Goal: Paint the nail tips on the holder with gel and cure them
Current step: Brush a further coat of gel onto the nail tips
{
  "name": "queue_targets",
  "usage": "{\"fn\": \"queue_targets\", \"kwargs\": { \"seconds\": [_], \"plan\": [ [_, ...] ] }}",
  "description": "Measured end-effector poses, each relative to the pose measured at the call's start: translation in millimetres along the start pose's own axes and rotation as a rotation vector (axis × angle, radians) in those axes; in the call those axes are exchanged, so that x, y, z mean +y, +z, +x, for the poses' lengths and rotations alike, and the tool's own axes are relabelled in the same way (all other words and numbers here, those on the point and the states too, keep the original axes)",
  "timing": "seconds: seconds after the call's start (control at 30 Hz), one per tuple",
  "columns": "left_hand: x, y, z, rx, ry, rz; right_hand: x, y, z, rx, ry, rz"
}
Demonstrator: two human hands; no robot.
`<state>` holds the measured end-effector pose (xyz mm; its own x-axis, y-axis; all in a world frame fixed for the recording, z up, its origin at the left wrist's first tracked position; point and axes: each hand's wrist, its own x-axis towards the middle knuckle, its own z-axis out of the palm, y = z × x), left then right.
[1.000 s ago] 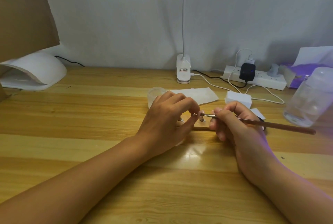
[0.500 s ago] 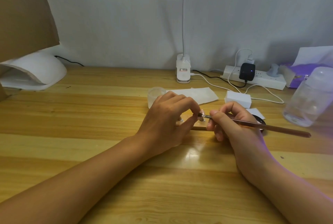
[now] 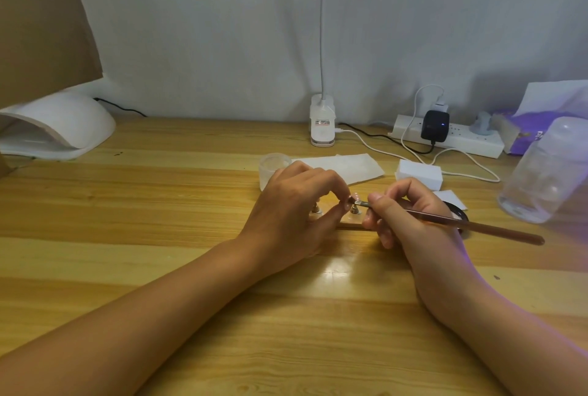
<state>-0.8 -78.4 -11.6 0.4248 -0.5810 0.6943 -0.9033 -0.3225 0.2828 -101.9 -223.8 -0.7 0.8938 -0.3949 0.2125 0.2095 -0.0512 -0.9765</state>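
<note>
A wooden nail-tip holder (image 3: 350,224) with brass pegs lies on the desk in the middle, mostly hidden under my hands. My left hand (image 3: 292,214) curls over it, forefinger and thumb pinching a peg with a pale nail tip (image 3: 353,197). My right hand (image 3: 410,214) grips a thin brown brush (image 3: 477,226) like a pen; its metal end touches that nail tip. A dark gel pot (image 3: 458,208) sits just behind my right hand. The white curing lamp (image 3: 57,128) stands at the far left.
A small clear cup (image 3: 274,165) and white paper (image 3: 343,166) lie behind my left hand. A white block (image 3: 419,173), a power strip (image 3: 451,137) with cables, a clip lamp base (image 3: 322,125), a clear bottle (image 3: 547,172) and a purple pack (image 3: 528,134) fill the right side.
My right hand has slid a little to the left and the brush tip has moved in onto the nail tip. My left hand keeps the same hold.
</note>
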Motion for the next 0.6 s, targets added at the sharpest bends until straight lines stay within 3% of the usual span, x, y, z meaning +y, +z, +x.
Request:
{"fn": "queue_targets", "kwargs": {
  "seconds": [0.6],
  "plan": [
    [-4.7, 1.7, -0.1, -0.111, -0.164, 0.082, 2.0, -1.6, 2.3, 0.058, 0.028, -0.004]
  ]
}}
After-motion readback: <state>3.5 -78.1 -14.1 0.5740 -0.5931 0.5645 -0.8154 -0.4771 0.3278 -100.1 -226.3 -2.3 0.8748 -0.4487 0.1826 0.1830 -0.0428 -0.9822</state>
